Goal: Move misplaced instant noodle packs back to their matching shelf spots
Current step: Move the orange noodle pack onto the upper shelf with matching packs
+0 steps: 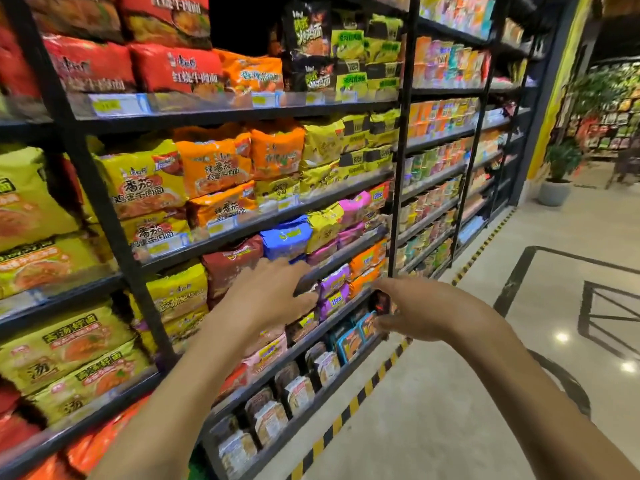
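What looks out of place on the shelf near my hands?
A yellow pack sits atop pink packs on the shelf just above the left hand; its colour breaks that stack, so it is probably misplaced.

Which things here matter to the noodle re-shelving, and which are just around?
Job, likely: left hand, open near the maroon pack and blue pack; right hand, by a dark red pack, grip unclear; purple packs; shelf.
Just around: cup noodles; potted plant; floor tape.
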Demonstrator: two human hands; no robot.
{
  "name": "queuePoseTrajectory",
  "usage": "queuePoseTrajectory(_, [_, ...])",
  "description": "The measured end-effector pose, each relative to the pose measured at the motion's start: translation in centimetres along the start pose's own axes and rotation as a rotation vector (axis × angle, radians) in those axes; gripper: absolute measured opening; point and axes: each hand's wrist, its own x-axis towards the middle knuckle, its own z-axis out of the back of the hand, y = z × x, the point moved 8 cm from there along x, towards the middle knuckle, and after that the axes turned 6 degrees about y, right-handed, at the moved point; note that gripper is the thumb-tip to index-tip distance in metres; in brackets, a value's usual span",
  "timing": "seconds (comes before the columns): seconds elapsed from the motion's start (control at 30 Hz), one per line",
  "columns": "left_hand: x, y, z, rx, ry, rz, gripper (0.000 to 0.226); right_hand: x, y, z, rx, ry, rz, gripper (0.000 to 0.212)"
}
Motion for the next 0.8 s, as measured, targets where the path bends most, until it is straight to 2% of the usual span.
queuePoseTrajectory(0.3, [8.8, -0.7, 0.5, 0.007, 0.030, 0.147, 0.059, 9.4, -6.4, 2.5, -0.039, 0.013, 0.132, 0.069])
queuePoseTrajectory(0.57, [15.7, 2.3, 0.8, 0.026, 0.052, 0.263, 0.057, 18.0, -7.9, 4.1, -0.039, 0.044, 0.255, 0.063])
queuePoseTrajectory(0.8, [23.6, 5.8, 4.3, -0.026, -0.053, 0.328, 0.063, 27.4, -9.3, 8.4, -0.127, -0.004, 0.343, 0.062])
